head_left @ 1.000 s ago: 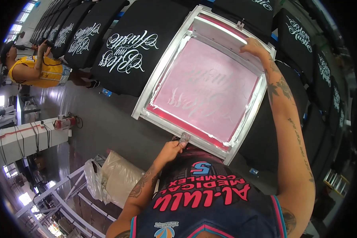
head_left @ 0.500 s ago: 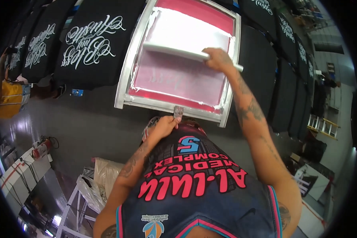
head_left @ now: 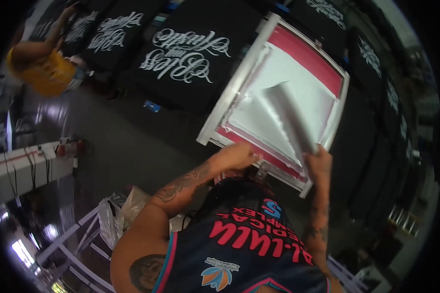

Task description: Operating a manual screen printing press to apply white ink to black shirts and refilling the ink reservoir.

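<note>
Right hand (head_left: 319, 161) gripping long grey squeegee (head_left: 291, 117) | left hand (head_left: 239, 155), near edge, white-framed pink screen (head_left: 238, 79) | hold (blurred) I can't tell

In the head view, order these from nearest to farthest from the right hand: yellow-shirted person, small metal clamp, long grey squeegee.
1. Long grey squeegee: held in the right hand.
2. Small metal clamp: left of that hand.
3. Yellow-shirted person: far upper left.

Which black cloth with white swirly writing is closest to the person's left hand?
The flat black cloth with white swirly lettering immediately left of the white-framed pink screen; the other lettered cloths lie farther from the left hand.
</note>
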`<state>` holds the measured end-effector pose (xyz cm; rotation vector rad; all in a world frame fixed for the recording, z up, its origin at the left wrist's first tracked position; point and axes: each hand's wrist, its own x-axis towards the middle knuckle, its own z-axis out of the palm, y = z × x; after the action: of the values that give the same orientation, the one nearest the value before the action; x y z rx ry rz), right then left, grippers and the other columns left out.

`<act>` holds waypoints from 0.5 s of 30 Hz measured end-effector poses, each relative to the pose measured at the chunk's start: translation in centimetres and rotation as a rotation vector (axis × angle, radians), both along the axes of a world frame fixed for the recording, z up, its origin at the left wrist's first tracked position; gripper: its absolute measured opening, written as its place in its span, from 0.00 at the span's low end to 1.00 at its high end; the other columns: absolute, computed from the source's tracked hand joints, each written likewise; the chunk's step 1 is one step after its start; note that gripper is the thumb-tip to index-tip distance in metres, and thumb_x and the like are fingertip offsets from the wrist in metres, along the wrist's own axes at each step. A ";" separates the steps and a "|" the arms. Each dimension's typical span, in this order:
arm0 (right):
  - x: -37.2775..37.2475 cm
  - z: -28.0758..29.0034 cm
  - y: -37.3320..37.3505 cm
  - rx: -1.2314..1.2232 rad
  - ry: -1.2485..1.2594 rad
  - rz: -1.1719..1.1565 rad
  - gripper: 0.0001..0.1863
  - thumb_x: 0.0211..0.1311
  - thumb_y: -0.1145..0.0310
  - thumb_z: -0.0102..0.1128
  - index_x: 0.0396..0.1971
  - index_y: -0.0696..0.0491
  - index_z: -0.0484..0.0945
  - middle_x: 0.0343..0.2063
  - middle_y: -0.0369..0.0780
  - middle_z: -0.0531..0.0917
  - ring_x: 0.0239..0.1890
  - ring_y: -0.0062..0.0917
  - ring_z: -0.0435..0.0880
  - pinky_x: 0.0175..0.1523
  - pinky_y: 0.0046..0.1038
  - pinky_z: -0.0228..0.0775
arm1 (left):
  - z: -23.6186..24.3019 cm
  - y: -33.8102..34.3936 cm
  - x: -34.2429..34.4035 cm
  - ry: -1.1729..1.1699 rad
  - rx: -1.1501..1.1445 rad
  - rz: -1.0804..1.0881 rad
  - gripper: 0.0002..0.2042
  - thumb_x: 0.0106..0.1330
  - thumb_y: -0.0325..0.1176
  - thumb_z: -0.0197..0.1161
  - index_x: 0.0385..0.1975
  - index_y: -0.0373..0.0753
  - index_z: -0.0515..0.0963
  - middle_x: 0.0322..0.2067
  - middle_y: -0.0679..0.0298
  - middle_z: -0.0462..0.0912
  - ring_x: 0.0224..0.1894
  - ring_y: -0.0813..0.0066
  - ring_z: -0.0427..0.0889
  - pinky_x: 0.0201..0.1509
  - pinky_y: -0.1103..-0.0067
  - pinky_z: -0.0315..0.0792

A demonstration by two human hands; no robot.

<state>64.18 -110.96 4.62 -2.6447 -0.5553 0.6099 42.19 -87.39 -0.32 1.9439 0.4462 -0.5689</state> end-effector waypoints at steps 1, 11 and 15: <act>0.4 2.2 0.9 0.229 0.150 -0.156 0.16 0.54 0.68 0.68 0.41 0.59 0.83 0.26 0.43 0.85 0.26 0.29 0.85 0.33 0.32 0.76 | -0.3 1.3 -0.3 -0.094 0.060 0.184 0.24 0.70 0.54 0.57 0.38 0.34 0.82 0.37 0.46 0.84 0.43 0.49 0.83 0.47 0.60 0.75; 14.3 -13.0 -12.3 0.956 0.586 -0.729 0.20 0.55 0.67 0.65 0.46 0.63 0.81 0.42 0.46 0.85 0.52 0.37 0.82 0.61 0.38 0.72 | -11.1 7.0 -1.1 -0.311 0.403 0.751 0.27 0.79 0.51 0.42 0.33 0.31 0.78 0.35 0.38 0.82 0.45 0.34 0.80 0.46 0.51 0.73; 14.2 -12.1 -14.8 1.116 0.770 -0.713 0.22 0.52 0.67 0.67 0.47 0.64 0.81 0.40 0.46 0.86 0.42 0.37 0.85 0.56 0.36 0.76 | -6.1 5.2 0.3 -0.324 0.465 0.660 0.24 0.80 0.43 0.42 0.37 0.28 0.78 0.35 0.38 0.82 0.41 0.39 0.83 0.42 0.57 0.73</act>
<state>78.41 -125.74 -7.46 -1.2507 0.2535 0.7094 42.48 -82.14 -6.46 2.1009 1.0173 0.2981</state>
